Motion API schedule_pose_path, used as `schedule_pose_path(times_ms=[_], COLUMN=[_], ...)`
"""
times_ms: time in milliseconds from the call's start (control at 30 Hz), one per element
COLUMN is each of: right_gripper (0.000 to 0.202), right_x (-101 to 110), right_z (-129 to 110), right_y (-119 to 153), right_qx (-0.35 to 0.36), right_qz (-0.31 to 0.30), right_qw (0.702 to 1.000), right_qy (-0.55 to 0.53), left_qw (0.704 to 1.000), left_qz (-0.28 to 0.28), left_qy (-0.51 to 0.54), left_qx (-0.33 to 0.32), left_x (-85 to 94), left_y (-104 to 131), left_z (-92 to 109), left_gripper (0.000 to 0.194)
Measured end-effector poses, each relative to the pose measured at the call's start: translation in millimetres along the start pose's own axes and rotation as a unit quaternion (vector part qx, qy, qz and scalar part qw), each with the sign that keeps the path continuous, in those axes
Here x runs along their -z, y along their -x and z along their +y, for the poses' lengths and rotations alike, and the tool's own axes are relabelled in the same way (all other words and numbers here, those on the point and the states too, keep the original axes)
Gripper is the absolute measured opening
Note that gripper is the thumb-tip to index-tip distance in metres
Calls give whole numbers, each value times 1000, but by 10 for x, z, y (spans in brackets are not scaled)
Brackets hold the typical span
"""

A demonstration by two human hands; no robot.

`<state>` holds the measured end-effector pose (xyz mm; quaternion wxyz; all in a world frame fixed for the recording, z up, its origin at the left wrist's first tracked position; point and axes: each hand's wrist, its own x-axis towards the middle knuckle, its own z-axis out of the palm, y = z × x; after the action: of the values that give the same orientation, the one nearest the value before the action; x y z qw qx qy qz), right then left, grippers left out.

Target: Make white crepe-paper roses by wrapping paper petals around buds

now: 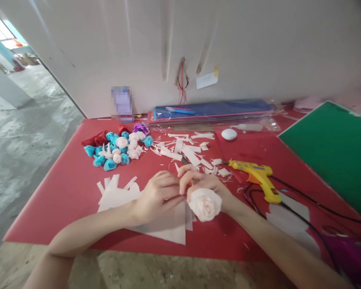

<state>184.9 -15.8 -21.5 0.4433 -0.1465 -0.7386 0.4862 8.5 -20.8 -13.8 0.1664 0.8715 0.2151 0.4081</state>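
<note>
A pale pink paper rose (205,205) faces up toward me, held in my right hand (203,181) with the fingers curled behind the bloom. My left hand (160,194) meets it from the left, fingers bent and pressed together at the right fingertips. What the left fingers pinch is hidden. Beneath the hands lie white paper sheets (168,230). Just beyond them are scattered white paper scraps (192,154), with a dark tool partly showing among them. To the right rests a yellow glue gun (255,170), its nozzle pointing left.
Blue, pink, red and purple paper flowers (122,142) are heaped at the back left of the red table (48,192). A phone (123,105) leans on the wall. Farther right are a white oval object (229,134), a green board (333,152) and the glue gun's black cord (307,228).
</note>
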Motion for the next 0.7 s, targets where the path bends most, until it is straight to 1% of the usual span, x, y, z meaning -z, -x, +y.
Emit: schedule_pose_path(times_ms=[67,133,233,300,367,400,433,467,500,567,633,700], right_gripper=[17,20,20,17,10,12,13,11,12,11,9,9], right_x=[-30,-47,-46,-20,30,62,96,129,160,206,230,239], right_z=[46,73,38,-46,-165,-226,-282,-328,-362,-385,-360,-317], right_y=[12,18,20,20,18,14,8,-1,-11,-33,-52,-68], right_qx=[-6,-11,-15,-9,4,19,27,28,21,-6,-40,-68], right_qz=[-4,-1,19,44,86,111,142,185,226,287,325,351], right_qw=[1000,1000,999,998,994,991,986,976,966,948,934,922], right_qy=[-9,-18,-32,-46,-62,-72,-83,-107,-120,-136,-142,-148], left_qw=[1000,1000,1000,999,997,994,991,987,982,971,959,947], left_qz=[15,18,-2,-32,-74,-96,-111,-122,-126,-137,-159,-181], left_qy=[10,18,14,-1,-29,-48,-71,-97,-124,-169,-198,-220], left_qx=[-1,-4,-7,-3,9,17,29,44,61,97,124,147], left_x=[-24,-42,-56,-53,-35,-20,-2,19,42,85,116,132], left_y=[11,22,41,50,48,41,31,19,7,-10,-12,0], left_z=[-19,-31,-48,-85,-164,-222,-290,-364,-440,-585,-695,-761], left_gripper=[31,35,37,34,28,26,24,25,27,26,23,20])
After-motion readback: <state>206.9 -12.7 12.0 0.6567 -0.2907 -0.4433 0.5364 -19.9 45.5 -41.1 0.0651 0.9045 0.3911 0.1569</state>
